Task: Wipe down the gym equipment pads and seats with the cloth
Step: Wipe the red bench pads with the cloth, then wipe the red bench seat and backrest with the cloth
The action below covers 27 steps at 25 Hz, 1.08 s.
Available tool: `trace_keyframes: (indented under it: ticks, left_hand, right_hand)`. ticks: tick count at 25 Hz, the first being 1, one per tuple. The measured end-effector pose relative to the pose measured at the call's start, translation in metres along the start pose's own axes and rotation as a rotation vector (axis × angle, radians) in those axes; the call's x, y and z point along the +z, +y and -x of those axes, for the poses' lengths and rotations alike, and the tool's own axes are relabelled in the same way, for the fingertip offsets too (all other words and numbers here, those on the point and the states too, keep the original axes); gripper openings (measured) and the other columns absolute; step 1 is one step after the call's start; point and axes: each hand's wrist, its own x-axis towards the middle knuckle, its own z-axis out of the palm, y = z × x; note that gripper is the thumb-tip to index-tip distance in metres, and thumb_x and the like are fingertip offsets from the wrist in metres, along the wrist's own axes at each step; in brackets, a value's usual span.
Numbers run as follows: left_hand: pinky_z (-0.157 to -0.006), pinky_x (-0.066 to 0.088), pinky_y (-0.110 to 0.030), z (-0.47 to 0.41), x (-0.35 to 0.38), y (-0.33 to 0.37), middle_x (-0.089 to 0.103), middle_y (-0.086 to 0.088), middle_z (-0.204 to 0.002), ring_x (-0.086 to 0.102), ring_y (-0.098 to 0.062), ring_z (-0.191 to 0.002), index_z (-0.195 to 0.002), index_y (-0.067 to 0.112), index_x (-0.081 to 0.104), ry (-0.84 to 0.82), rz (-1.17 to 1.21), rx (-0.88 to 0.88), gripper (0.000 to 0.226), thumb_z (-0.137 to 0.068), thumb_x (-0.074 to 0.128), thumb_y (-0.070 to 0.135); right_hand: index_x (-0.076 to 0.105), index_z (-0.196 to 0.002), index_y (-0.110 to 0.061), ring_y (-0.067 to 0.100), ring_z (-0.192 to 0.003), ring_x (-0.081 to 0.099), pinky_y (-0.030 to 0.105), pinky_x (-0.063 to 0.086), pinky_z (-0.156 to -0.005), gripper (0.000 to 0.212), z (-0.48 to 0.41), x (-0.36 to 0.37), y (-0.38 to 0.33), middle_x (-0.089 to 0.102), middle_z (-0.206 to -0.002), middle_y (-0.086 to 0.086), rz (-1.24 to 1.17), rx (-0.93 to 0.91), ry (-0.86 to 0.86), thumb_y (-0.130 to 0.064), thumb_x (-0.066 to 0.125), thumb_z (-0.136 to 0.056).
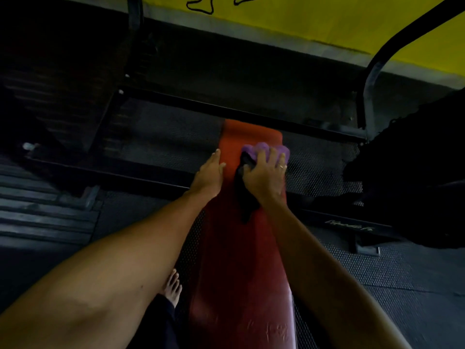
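Bench pad (239, 260) runs lengthwise toward yellow wall (327, 18).

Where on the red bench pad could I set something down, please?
Bare: the near bench pad, between the forearms. Crowded: the far end, where the left hand rests and the right hand grips the cloth.

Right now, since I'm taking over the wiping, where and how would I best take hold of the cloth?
Probably from above, palm down on the bunched purple part of the cloth, where the right hand grips it against the red bench pad. It sits heaped near the pad's far end; the dark strip trailing toward the near end looks too loose to press with.
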Motion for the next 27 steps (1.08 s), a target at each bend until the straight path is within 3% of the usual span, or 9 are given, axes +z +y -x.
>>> trace_keyframes:
  ticks: [5,7,9,11,13,20,24,27]
  left_hand:
    - [-0.111,0.033,-0.035,0.001,-0.012,-0.01,0.041,-0.01,-0.155,0.043,-0.033,-0.138,-0.156,0.022,0.031,-0.006,-0.056,0.013,0.052,-0.105,0.037,0.014]
    - [-0.108,0.04,-0.036,0.006,-0.015,-0.015,0.049,-0.014,-0.149,0.051,-0.034,-0.13,-0.156,0.024,0.032,-0.016,-0.081,0.036,0.058,-0.1,0.041,0.008]
    - [-0.108,0.044,-0.041,0.018,-0.016,-0.02,0.05,-0.015,-0.147,0.053,-0.035,-0.128,-0.157,0.028,0.029,-0.037,-0.068,0.023,0.062,-0.099,0.042,0.008]
    - [-0.114,0.037,-0.043,0.031,-0.019,-0.026,0.038,-0.011,-0.156,0.039,-0.03,-0.142,-0.158,0.027,0.024,-0.009,-0.1,0.012,0.062,-0.101,0.041,0.011]
    - [-0.12,0.027,-0.041,0.036,-0.028,-0.032,0.024,-0.005,-0.164,0.017,-0.021,-0.152,-0.159,0.022,0.02,0.049,-0.161,0.023,0.064,-0.1,0.039,0.007]
    - [-0.121,0.026,-0.043,0.067,-0.069,-0.042,0.021,-0.003,-0.165,0.016,-0.021,-0.152,-0.158,0.02,0.023,0.008,-0.275,-0.021,0.061,-0.101,0.045,0.019]
    - [-0.116,0.033,-0.042,0.116,-0.093,-0.038,0.026,-0.004,-0.163,0.027,-0.023,-0.148,-0.157,0.021,0.026,-0.008,-0.307,-0.065,0.061,-0.1,0.046,0.024]
    - [-0.115,0.034,-0.042,0.147,-0.118,-0.042,0.027,-0.003,-0.162,0.029,-0.023,-0.147,-0.157,0.021,0.028,0.0,-0.308,-0.092,0.06,-0.1,0.046,0.026]
  right_hand:
    - [0.052,-0.144,-0.025,0.031,-0.154,0.017,0.039,0.018,-0.123,0.059,0.065,-0.009,0.03,0.031,-0.162,0.006,-0.096,-0.464,-0.139,-0.028,0.072,-0.089]
    - [0.054,-0.142,-0.022,0.03,-0.149,0.026,0.037,0.03,-0.114,0.059,0.054,-0.019,0.044,0.033,-0.16,0.008,-0.138,-0.42,-0.128,-0.027,0.076,-0.087]
    - [0.053,-0.142,-0.019,0.035,-0.146,0.028,0.044,0.034,-0.115,0.062,0.031,-0.014,0.035,0.033,-0.158,0.015,-0.135,-0.292,-0.064,-0.027,0.076,-0.086]
    - [0.048,-0.146,-0.024,0.042,-0.15,0.02,0.053,0.022,-0.122,0.062,0.015,-0.004,0.001,0.028,-0.159,0.018,-0.094,-0.162,-0.061,-0.032,0.07,-0.089]
    - [0.041,-0.151,-0.03,0.043,-0.154,0.003,0.052,0.004,-0.126,0.061,0.01,0.006,-0.03,0.018,-0.165,0.016,-0.055,-0.083,-0.118,-0.036,0.063,-0.094]
    - [0.043,-0.149,-0.028,0.047,-0.153,-0.002,0.053,0.006,-0.127,0.064,0.068,0.008,-0.042,0.019,-0.164,0.012,0.006,-0.231,-0.226,-0.038,0.069,-0.091]
    - [0.048,-0.146,-0.023,0.048,-0.147,0.018,0.055,0.032,-0.117,0.061,0.092,-0.007,-0.059,0.033,-0.152,0.011,0.033,-0.282,-0.31,-0.019,0.067,-0.088]
    - [0.052,-0.143,-0.022,0.04,-0.138,0.032,0.049,0.04,-0.11,0.059,0.116,-0.015,-0.07,0.039,-0.144,0.012,0.047,-0.328,-0.351,-0.017,0.065,-0.086]
